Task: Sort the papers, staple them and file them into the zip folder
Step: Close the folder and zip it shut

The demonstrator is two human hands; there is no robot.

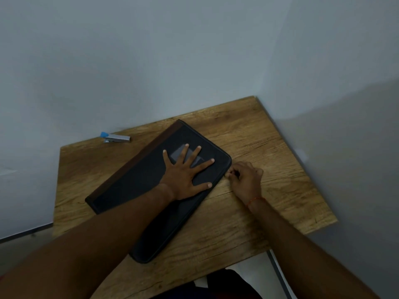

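On the wooden counter (259,134) the dark zip folder (133,186) lies flat; my left hand (185,171) presses it with fingers spread wide, my right hand (244,178) pinches at its zip edge by the corner. It looks soft-skinned, padded, light, likely to slide unless pinned. No writing is readable on its grey patch (176,155)
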